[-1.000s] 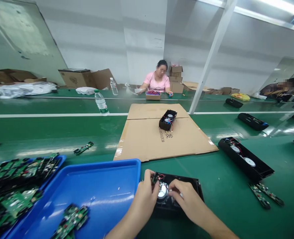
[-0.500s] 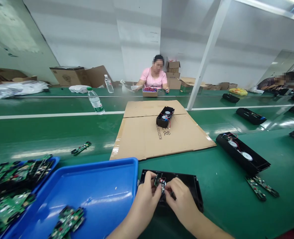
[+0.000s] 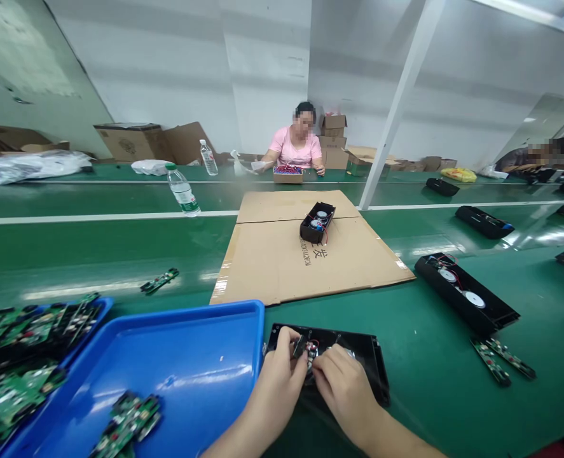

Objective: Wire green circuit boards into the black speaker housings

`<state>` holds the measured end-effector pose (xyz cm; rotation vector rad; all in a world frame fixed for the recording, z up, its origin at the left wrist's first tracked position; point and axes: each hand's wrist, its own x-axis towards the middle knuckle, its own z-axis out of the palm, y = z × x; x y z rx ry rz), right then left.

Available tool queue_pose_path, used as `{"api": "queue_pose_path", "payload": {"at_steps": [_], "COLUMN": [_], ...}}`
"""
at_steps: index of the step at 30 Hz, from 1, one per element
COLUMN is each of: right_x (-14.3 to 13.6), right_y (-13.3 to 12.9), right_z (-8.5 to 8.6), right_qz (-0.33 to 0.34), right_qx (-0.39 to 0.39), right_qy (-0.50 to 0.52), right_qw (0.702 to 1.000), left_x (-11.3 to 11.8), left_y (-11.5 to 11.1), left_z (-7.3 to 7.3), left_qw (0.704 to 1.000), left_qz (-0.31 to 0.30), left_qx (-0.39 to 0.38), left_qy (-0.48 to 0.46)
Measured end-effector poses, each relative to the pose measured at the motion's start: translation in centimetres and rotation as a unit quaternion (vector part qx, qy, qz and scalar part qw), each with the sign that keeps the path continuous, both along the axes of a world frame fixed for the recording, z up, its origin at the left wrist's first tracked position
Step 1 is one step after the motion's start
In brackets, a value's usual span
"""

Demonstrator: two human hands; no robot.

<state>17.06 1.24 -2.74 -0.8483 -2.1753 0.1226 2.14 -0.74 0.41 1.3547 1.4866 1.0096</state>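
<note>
A black housing (image 3: 374, 366) lies on the green table right in front of me, under both hands. My left hand (image 3: 282, 369) pinches a small circuit board (image 3: 299, 345) over the housing's left part. Close beside it, my right hand (image 3: 341, 381) has its fingertips together at the small white and red parts by the board; what they grip is too small to make out. To the left is a blue tray (image 3: 186, 372) with a few green circuit boards (image 3: 128, 423) near its front.
Cardboard (image 3: 262, 267) lies ahead, bearing a black speaker unit (image 3: 316, 222). Another speaker unit (image 3: 465, 292) and two boards (image 3: 498, 359) are at right. Piled boards (image 3: 19, 388) fill the far left. A bottle (image 3: 184, 192) stands beyond; a person in pink (image 3: 297, 149) sits opposite.
My right hand has shifted slightly left, and its fingers have closed together nearer my left hand. The board in my left hand has tilted and looks darker.
</note>
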Motion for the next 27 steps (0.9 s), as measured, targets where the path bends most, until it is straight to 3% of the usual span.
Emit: {"api": "queue_pose_path", "payload": {"at_steps": [6, 13, 23, 27], "right_x": [0.5, 1.0, 0.6, 0.7], "right_y": [0.0, 0.0, -0.7, -0.2], "right_z": [0.2, -0.8, -0.8, -0.3], "right_qz": [0.005, -0.005, -0.021, -0.005], "right_qx": [-0.076, -0.184, -0.161, -0.245], "right_qy": [0.026, 0.032, 0.0, -0.01], "right_qw": [0.997, 0.982, 0.987, 0.969], "left_x": [-0.5, -0.9, -0.7, -0.8], "left_y": [0.0, 0.0, 0.0, 0.2], "left_z": [0.1, 0.3, 0.2, 0.4], "left_qw": [0.998, 0.995, 0.995, 0.995], "left_qz": [-0.065, -0.088, -0.096, -0.093], "left_qx": [0.002, 0.006, -0.01, -0.016], "left_qy": [0.017, -0.038, -0.012, -0.02]}}
